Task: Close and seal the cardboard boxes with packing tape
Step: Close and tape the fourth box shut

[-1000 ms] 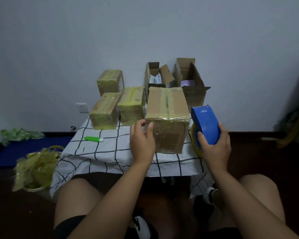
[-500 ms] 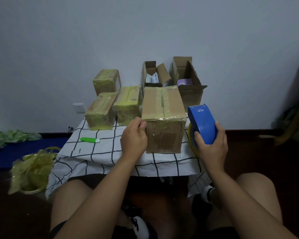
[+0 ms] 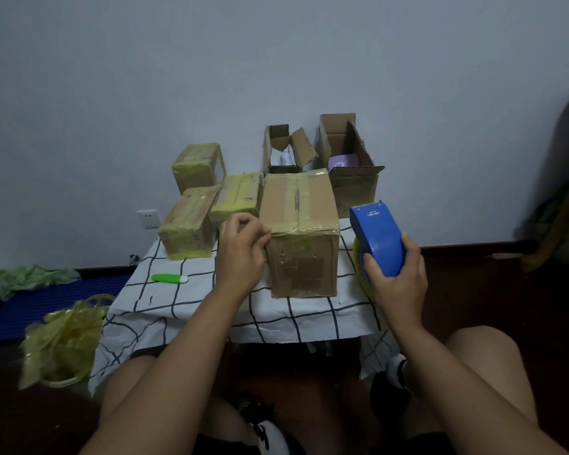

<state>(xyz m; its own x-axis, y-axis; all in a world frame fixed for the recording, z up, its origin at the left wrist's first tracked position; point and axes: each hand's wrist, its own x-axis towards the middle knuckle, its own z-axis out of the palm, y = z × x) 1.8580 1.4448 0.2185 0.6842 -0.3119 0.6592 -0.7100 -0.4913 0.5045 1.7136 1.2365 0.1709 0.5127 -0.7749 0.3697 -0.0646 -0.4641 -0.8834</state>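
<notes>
A brown cardboard box (image 3: pixel 304 264) stands closed at the middle of the checked tablecloth (image 3: pixel 184 300), with yellowish tape along its top seam and over its front top edge. My left hand (image 3: pixel 240 247) is curled against the box's upper left front corner, thumb and fingertips on the taped edge. To the right of the box, my right hand (image 3: pixel 396 284) grips a blue tape dispenser (image 3: pixel 376 234) holding a yellow tape roll (image 3: pixel 358 267), apart from the box. Two open boxes (image 3: pixel 288 149) (image 3: pixel 352 185) stand behind it, flaps up.
Three boxes wrapped in yellow tape (image 3: pixel 199 165) (image 3: pixel 188 224) (image 3: pixel 239 200) sit at the back left. A green cutter (image 3: pixel 170 278) lies on the cloth to the left. On the floor at left stands a yellow plastic bag (image 3: pixel 63 339). My knees are under the table's front edge.
My left hand slid from the box's front face to its upper left corner and curled there. The right hand with the dispenser stayed beside the box.
</notes>
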